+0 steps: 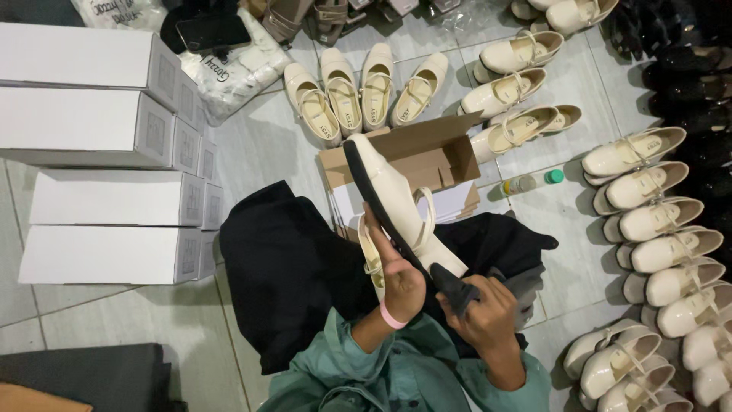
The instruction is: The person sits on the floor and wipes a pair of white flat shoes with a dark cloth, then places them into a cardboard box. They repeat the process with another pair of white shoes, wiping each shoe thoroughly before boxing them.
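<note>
Holding a cream strapped shoe [396, 200] sole-up above the open cardboard box [427, 152], the left hand [400, 278] is clamped on its side while the right hand [488, 309], closed on a dark cloth [454, 286], seemingly wipes the heel, which calls for steady rubbing next.

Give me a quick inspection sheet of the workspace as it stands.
Surface: grey tiled floor.
Job's things: cream strap shoe held sole-up; dark cloth at its heel.
Clutter: open cardboard box, small bottle, green cap.
Grippers: left hand grips the shoe; right hand holds the cloth.
Cables: nothing seen.
Surroundings: stacked white boxes on one side, rows of cream shoes on the other, black shoes beyond.
</note>
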